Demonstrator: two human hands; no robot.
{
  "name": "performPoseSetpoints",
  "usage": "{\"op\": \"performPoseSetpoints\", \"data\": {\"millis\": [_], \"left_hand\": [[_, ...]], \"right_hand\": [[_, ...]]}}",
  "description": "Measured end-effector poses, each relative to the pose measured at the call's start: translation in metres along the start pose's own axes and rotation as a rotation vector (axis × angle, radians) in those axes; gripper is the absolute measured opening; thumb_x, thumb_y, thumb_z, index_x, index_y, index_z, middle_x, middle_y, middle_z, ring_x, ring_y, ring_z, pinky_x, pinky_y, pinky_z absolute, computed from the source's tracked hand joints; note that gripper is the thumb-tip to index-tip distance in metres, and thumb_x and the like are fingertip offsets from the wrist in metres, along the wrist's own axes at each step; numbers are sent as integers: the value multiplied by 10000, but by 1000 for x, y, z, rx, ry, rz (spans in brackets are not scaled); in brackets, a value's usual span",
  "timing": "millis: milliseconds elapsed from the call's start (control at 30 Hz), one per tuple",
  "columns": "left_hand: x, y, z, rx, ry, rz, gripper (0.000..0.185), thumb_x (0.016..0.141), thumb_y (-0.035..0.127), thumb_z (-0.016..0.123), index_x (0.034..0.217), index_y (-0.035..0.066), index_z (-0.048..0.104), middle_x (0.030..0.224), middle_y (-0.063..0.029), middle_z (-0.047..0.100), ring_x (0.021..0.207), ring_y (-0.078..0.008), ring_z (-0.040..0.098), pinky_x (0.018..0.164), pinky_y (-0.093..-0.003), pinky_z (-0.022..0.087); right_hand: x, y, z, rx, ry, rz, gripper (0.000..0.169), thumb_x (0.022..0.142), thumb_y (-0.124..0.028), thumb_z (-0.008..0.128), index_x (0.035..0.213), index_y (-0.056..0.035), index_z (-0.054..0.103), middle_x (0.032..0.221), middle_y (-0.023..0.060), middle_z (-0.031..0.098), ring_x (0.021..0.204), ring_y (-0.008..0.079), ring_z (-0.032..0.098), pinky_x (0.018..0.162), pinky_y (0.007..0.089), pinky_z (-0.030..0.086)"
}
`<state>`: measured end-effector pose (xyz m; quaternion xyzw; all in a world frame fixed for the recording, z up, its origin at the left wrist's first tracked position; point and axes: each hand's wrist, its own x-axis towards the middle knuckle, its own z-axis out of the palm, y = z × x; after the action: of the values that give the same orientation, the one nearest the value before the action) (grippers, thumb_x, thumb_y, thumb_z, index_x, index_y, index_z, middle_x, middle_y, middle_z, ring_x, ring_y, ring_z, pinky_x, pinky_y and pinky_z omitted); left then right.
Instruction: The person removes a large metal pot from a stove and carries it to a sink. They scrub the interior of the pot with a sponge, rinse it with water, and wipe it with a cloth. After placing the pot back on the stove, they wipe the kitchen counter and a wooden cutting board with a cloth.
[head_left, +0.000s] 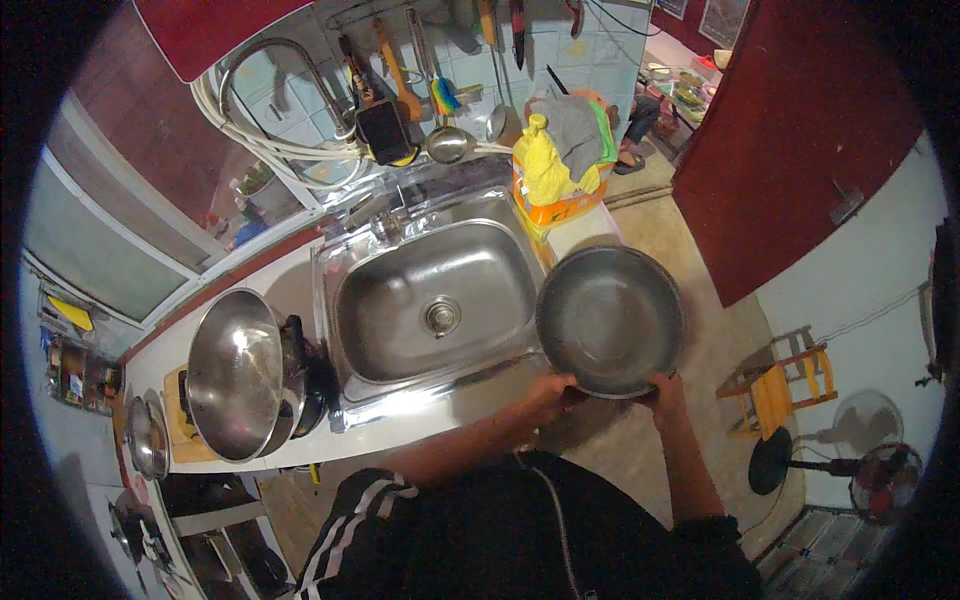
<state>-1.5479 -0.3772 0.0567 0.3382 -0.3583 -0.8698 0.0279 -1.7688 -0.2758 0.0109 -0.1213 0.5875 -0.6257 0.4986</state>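
A dark grey round pan (611, 319) is held by its near rim, its hollow inside facing me. My left hand (553, 390) grips the rim at the near left and my right hand (663, 391) grips it at the near right. The pan is off the right end of the counter, with floor showing beyond it. Directly left of the pan is a stainless steel sink (439, 300), its basin holding nothing but the drain strainer (440, 316). Whether the pan has a handle I cannot see.
A large steel bowl (236, 375) stands tilted on the counter left of the sink. An orange container (562, 210) draped with cloths stands at the sink's far right corner. Ladles and brushes hang on the tiled wall. A wooden chair (776, 394) and a fan (885, 480) stand right.
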Motion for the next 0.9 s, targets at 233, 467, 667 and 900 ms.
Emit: {"op": "performPoseSetpoints", "data": {"millis": [233, 467, 667, 900], "left_hand": [[125, -18, -26, 693, 39, 461, 197, 747, 119, 567, 891, -14, 574, 910, -108, 596, 720, -198, 591, 634, -329, 505], [256, -82, -48, 179, 386, 66, 234, 683, 165, 627, 789, -38, 577, 808, -101, 567, 606, -189, 561, 502, -317, 469], [237, -58, -42, 115, 329, 39, 291, 725, 241, 620, 837, -23, 570, 771, -104, 545, 644, -204, 564, 534, -345, 474], [140, -24, -59, -29, 66, 70, 368, 772, 334, 605, 925, 4, 551, 768, -111, 533, 710, -226, 569, 593, -376, 482]], "right_hand": [[58, 25, -63, 59, 3, -34, 476, 694, -100, 509, 1146, -4, 400, 1060, 140, 502, 898, 299, 556, 706, 459, 513], [83, 29, -71, 128, 3, -9, 420, 718, -118, 510, 1115, -5, 437, 1079, 150, 492, 967, 313, 516, 762, 479, 479], [103, 45, -89, 68, -52, 27, 392, 774, -213, 541, 1094, 2, 471, 1102, 117, 500, 979, 289, 511, 767, 445, 464], [123, 77, -132, -822, -81, -327, 479, 865, -332, 496, 1184, 17, 415, 1169, 138, 457, 1061, 264, 458, 838, 392, 430]]}}
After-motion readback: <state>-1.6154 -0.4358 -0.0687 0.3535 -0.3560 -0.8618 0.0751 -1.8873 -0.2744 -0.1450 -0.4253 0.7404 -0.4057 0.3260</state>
